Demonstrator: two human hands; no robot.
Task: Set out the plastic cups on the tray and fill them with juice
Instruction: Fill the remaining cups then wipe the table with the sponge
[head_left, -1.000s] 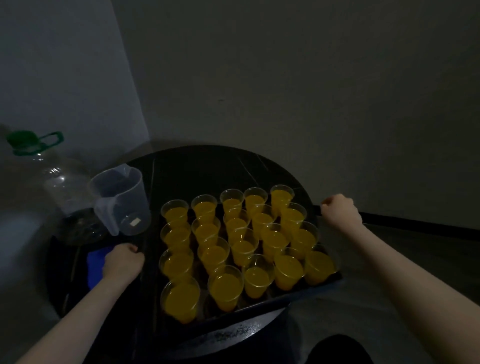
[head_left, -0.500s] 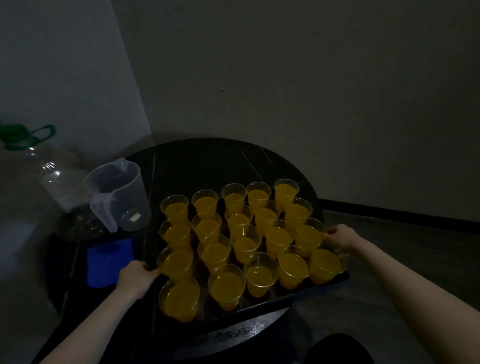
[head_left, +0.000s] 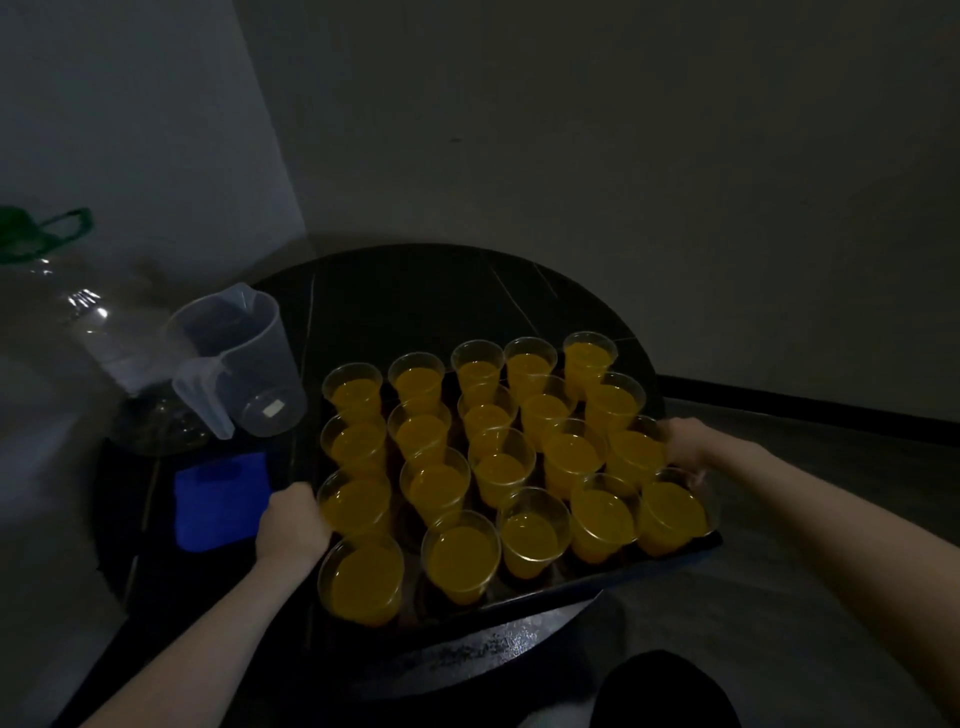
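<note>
A dark rectangular tray (head_left: 597, 590) lies on the round black table (head_left: 415, 301). Several clear plastic cups (head_left: 460, 556) stand in rows on it, all filled with orange juice. My left hand (head_left: 291, 522) grips the tray's left edge beside the front cups. My right hand (head_left: 685, 441) grips the tray's right edge, its fingers partly hidden behind the cups. An empty clear measuring jug (head_left: 239, 364) stands on the table to the left of the tray.
A large clear plastic bottle with a green cap and handle (head_left: 78, 322) stands at the far left behind the jug. A blue cloth (head_left: 221, 499) lies on the table by my left hand. Walls close in behind and left; dark floor lies right.
Both hands moved in from beside the tray and took hold of its left and right edges. The view has shifted slightly closer over the tray.
</note>
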